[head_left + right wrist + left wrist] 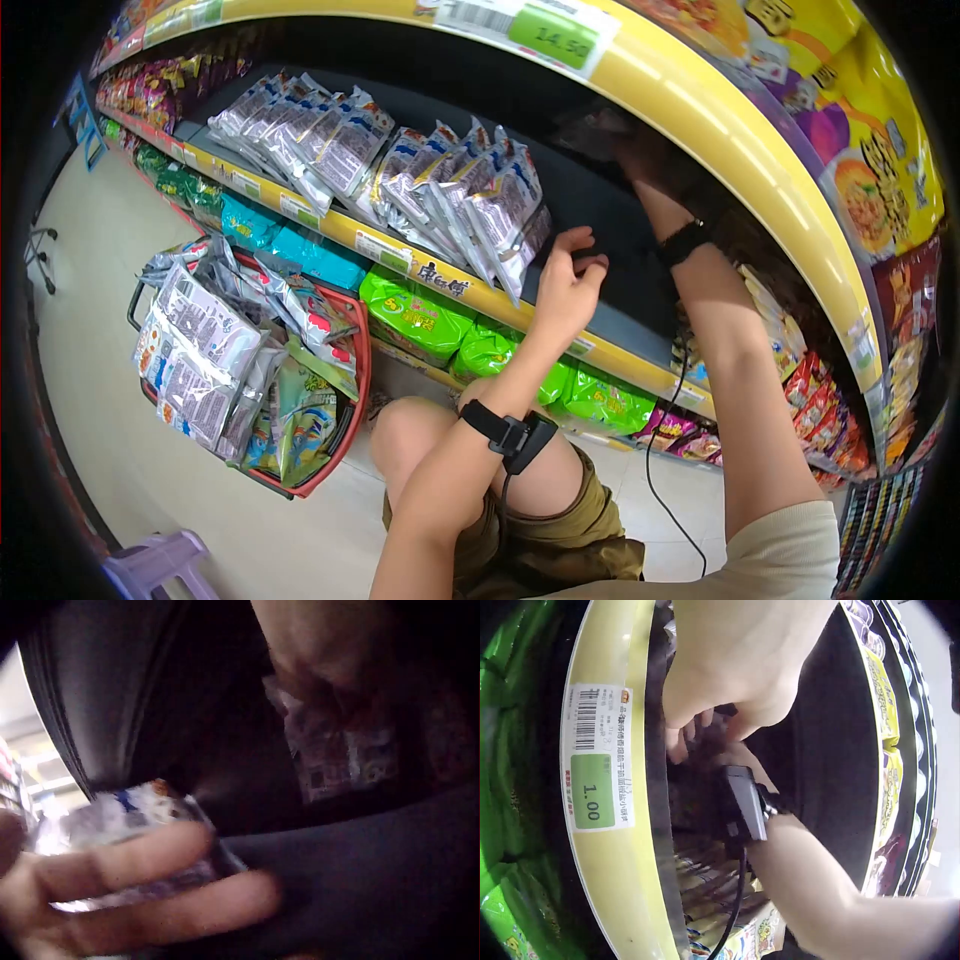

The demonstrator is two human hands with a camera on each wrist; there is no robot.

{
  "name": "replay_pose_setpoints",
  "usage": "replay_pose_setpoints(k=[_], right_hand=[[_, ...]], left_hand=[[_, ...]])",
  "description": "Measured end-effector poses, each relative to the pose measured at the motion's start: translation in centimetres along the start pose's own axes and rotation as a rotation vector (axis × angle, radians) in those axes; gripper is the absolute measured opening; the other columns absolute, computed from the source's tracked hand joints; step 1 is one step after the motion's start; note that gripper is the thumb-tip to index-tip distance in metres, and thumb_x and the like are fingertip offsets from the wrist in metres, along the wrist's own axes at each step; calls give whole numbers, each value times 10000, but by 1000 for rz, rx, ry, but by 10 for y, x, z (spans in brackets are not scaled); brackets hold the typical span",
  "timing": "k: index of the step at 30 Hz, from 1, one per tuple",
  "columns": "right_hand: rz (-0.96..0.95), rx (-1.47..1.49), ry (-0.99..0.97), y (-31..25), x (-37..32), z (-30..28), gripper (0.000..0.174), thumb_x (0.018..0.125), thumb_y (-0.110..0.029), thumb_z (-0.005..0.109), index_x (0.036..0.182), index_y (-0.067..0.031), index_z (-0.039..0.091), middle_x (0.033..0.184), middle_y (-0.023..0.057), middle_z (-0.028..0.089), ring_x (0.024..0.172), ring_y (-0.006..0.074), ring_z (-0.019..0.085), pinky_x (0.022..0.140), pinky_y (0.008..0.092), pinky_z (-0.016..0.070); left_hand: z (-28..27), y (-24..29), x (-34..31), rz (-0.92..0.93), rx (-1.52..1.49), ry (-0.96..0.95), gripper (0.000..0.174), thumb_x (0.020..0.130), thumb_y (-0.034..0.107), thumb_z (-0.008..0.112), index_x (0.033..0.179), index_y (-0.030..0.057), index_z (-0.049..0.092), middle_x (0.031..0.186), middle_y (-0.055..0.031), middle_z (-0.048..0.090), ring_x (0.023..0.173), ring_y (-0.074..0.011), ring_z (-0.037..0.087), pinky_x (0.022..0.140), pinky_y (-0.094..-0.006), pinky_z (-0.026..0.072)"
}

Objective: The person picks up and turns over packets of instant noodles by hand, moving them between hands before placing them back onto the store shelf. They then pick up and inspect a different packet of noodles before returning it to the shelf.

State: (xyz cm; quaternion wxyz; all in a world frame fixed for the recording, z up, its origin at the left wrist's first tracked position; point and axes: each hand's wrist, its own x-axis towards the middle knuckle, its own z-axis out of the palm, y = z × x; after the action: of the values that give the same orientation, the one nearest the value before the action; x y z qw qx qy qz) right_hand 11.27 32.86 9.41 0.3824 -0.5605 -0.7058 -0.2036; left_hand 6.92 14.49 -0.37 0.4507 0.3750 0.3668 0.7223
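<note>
My right hand (632,152) reaches deep under the upper shelf into shadow. Its fingers grip a clear-looking plastic packet (349,757), dim against the dark back in the right wrist view. Printing shows on the packet's lower part. My left hand (570,285) hovers at the shelf front with loosely bent fingers, holding nothing. Beside it stands the end of a row of silver-purple snack bags (500,205). In the right wrist view, left-hand fingers (150,862) stretch in front of one such bag.
A red-rimmed basket (362,350) filled with similar bags stands on the floor at left. Green packs (415,310) line the shelf below. The yellow upper shelf edge (700,110) arches over my right arm. A cable (665,420) hangs near it. A purple stool (160,565) stands lower left.
</note>
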Motion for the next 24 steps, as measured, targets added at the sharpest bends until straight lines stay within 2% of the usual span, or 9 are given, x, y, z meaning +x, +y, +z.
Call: replay_pose_setpoints(k=[3, 5, 7, 11, 13, 15, 17, 21, 24], right_hand=[[55, -44, 27, 17, -25, -31, 507, 770, -177, 663, 1220, 2, 516, 1215, 145, 553, 1073, 226, 551, 912, 349, 421], [460, 1045, -48, 3, -62, -84, 449, 792, -56, 601, 1231, -14, 517, 1174, 116, 563, 1055, 196, 530, 921, 306, 398], [472, 1116, 97, 5, -102, -130, 173, 780, 20, 553, 952, -1, 562, 1024, 101, 602, 940, 151, 550, 838, 273, 419], [126, 1491, -236, 42, -147, -183, 24, 829, -60, 525, 818, -62, 547, 1175, 150, 532, 1167, 236, 468, 989, 351, 362], [112, 1543, -399, 50, -156, -199, 92, 857, -125, 541, 772, -89, 540, 1220, 166, 525, 1181, 255, 476, 1006, 386, 372], [196, 1583, -387, 56, -162, -202, 181, 875, -119, 524, 1042, -57, 559, 1316, 172, 472, 1195, 239, 478, 1003, 350, 386], [487, 1730, -405, 42, -166, -211, 462, 915, -122, 472, 1356, -38, 366, 1390, 137, 410, 1228, 219, 457, 1018, 323, 380], [766, 2022, -517, 38, -193, -198, 526, 991, -435, 306, 1349, -57, 384, 1270, 127, 503, 1181, 205, 466, 1018, 372, 329], [783, 1715, -588, 14, -218, -197, 442, 993, -371, 365, 1281, -46, 450, 1215, 96, 545, 1099, 199, 535, 959, 361, 402]], left_hand=[[-5, 4, -5, -58, -222, -86, 397, 877, 75, 547, 1245, -18, 430, 1194, -173, 505, 1023, -245, 584, 871, -344, 489], [-8, 19, -15, -202, -438, -92, 434, 940, 228, 502, 1270, -30, 391, 1189, -209, 491, 1084, -323, 553, 928, -428, 470], [-14, 28, -25, -369, -585, -127, 659, 926, 507, 415, 1306, -29, 364, 1239, -223, 471, 1116, -357, 531, 948, -473, 449], [-21, 69, -50, -600, -851, -285, 1065, 732, 853, 284, 1345, -13, 375, 1294, -197, 489, 1204, -338, 481, 1003, -469, 401], [-22, 77, -57, -552, -849, -421, 876, 836, 697, 381, 1341, -19, 387, 1267, -176, 518, 1166, -301, 519, 993, -432, 415], [-30, 71, -61, -524, -723, -507, 565, 906, 319, 565, 1318, -28, 398, 1246, -150, 537, 1124, -250, 551, 962, -387, 447], [-28, 72, -67, -475, -673, -439, 533, 885, 239, 589, 1308, -28, 403, 1239, -145, 542, 1120, -240, 553, 954, -374, 453], [-24, 73, -70, -279, -582, -284, 438, 876, 96, 603, 1263, -19, 432, 1196, -123, 554, 1084, -205, 562, 921, -353, 468], [-25, 67, -69, -181, -507, -273, 397, 903, 71, 565, 1273, -8, 443, 1218, -112, 547, 1106, -197, 542, 942, -370, 440]])
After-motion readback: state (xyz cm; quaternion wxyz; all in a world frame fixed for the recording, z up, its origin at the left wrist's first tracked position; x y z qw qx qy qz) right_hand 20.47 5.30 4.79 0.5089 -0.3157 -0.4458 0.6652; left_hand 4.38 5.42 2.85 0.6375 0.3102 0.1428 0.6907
